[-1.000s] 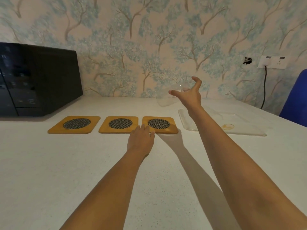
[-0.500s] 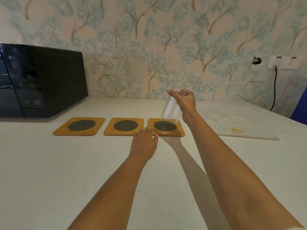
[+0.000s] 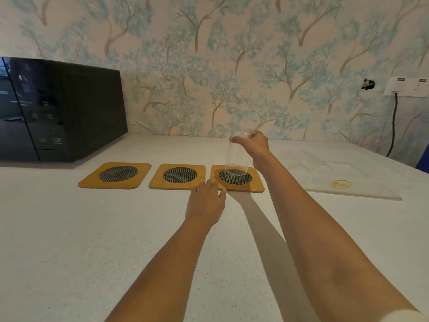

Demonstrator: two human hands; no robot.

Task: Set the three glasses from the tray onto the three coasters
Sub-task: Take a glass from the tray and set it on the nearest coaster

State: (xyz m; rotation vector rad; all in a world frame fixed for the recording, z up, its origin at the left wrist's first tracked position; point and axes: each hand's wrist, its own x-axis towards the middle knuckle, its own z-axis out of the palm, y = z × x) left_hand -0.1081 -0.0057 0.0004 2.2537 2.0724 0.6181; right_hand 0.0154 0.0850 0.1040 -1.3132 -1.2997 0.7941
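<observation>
Three wooden coasters with dark mesh centres lie in a row: the left coaster [image 3: 115, 175], the middle coaster [image 3: 177, 176] and the right coaster [image 3: 239, 180]. My right hand [image 3: 256, 146] grips a clear glass [image 3: 236, 156] by its rim, upright, its base over the right coaster's mesh; I cannot tell if it touches. My left hand [image 3: 205, 201] rests flat on the counter, fingers at the front edges of the middle and right coasters. The white tray [image 3: 362, 189] lies to the right; faint clear glass shapes show on it.
A black microwave [image 3: 58, 110] stands at the back left on the white counter [image 3: 92, 240]. A wall socket [image 3: 406, 87] with a black cable sits at the right on the patterned wall. Something blue shows at the far right edge.
My right hand has carried the glass from above the tray leftward and down, turning it from tilted to upright over the right coaster. My left hand has stayed in place.
</observation>
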